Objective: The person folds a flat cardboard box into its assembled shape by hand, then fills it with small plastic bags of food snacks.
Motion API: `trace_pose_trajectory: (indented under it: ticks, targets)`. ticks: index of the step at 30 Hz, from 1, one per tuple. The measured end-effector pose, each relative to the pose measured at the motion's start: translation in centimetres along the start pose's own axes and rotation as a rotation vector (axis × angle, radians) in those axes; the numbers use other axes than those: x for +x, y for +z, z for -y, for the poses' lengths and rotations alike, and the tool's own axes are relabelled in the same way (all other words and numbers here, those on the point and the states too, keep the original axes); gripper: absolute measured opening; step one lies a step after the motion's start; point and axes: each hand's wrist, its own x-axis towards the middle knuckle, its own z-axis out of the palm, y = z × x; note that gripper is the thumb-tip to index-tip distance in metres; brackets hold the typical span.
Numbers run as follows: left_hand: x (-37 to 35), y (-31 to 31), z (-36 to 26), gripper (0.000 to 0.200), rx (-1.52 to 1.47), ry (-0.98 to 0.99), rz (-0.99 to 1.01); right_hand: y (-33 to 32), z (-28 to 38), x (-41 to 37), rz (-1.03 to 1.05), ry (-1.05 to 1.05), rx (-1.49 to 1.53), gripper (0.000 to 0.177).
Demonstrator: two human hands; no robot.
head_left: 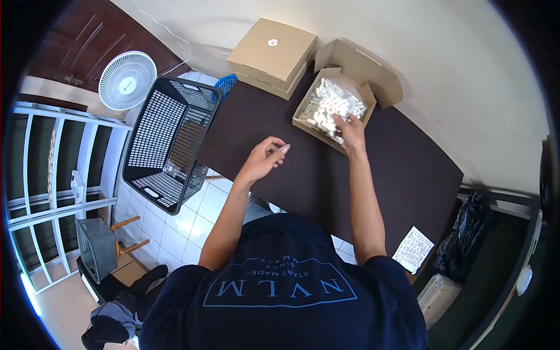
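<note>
Right hand [350,129] far on dark tabletop [326,181], inside open cardboard box [304,118]. Its fingers [339,119] are buried among small white pieces [326,102]; grip cannot be told. Left hand [263,156] rests mid-tabletop, left of box and well apart, fingers [279,147] loosely curled, narrow gap, nothing seen in them. Closed cardboard box [271,49] far left. Black basket [169,143] at left edge.

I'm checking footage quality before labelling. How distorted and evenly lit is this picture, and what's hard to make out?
Head view: strong fisheye bends the table and railing; black vignette at the corners; soft light, no hard shadows; white pieces by the right hand too small to identify.
</note>
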Motion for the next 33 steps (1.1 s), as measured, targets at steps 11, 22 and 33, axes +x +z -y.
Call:
trace_pose_trajectory:
  ticks: [11,22,33]
  targets:
    - [-4.0,-2.8,5.8,0.026,0.037,-0.134,-0.108,3.3,-1.0,5.9,-0.113,-0.085,-0.935,0.054]
    - [-4.7,-3.2,7.9,0.025,0.084,-0.099,-0.145,0.2,-2.9,6.0,-0.115,-0.195,-0.958,0.049]
    - [-4.9,-2.7,7.6,0.024,0.186,-0.104,-0.116,-2.5,-3.0,9.6,0.162,-0.112,-1.322,0.032]
